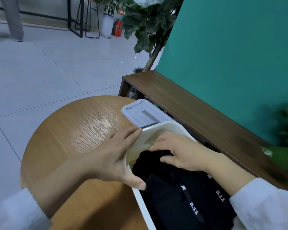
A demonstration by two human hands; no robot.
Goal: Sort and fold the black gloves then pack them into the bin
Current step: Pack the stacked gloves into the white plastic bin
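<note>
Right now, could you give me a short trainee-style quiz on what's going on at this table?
1. True or false: the white lid is on the bin.
2. Which hand presses the black gloves down inside the bin? A) left hand B) right hand
3. Fill in: the left hand steadies the bin by its ____.

Key: 1 false, it lies on the round table behind the bin. 2 B. 3 rim.

I see a bin [136, 147] of smooth, slightly glossy white plastic, holding matt black knit gloves [173, 193]. Its lid [140, 113] looks like the same plastic. The table [83, 130] is grained, satin wood; my sleeves [263, 205] are white cloth.
</note>
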